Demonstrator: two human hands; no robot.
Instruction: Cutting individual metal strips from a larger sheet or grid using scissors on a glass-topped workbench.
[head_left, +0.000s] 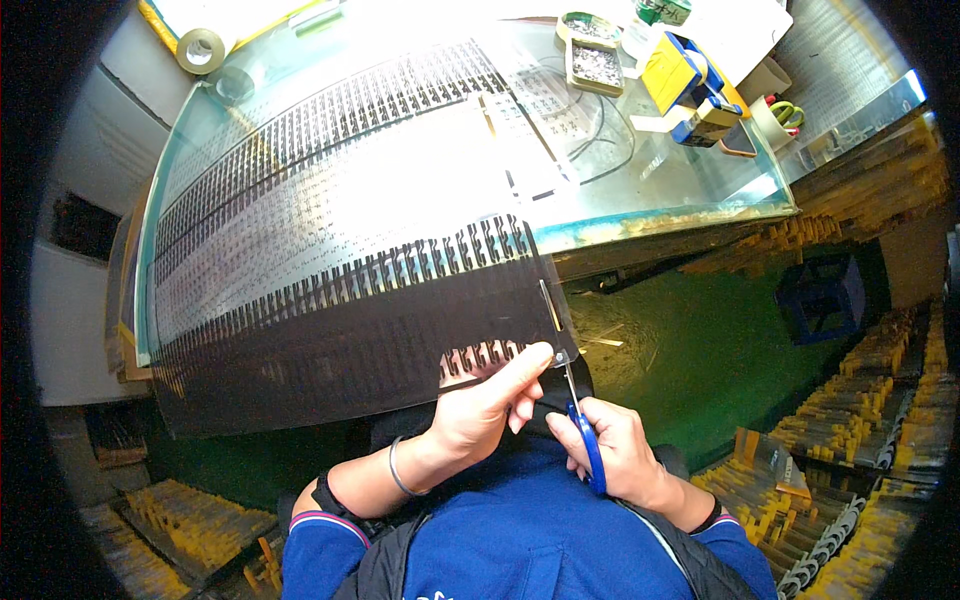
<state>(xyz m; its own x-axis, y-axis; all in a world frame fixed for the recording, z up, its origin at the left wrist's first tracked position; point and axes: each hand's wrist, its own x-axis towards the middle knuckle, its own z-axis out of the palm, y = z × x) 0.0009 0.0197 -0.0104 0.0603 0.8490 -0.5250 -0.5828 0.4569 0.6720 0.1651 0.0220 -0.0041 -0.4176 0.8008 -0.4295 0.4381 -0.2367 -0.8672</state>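
Note:
A large dark, see-through film sheet printed with rows of black patterns lies over the glass-topped table, its near part hanging past the front edge towards me. My left hand pinches the sheet by its near right corner, thumb on top and the other fingers partly hidden. My right hand is closed round the blue handles of a pair of scissors. The scissor blades point away from me and meet the sheet's right edge, just beside my left thumb. Glare washes out the middle of the sheet.
On the table's far right stand a yellow-and-blue tape dispenser, a tin of small bits and a cup holding green-handled scissors. A tape roll sits far left. Racks with yellow pieces flank me; a blue crate is on the green floor.

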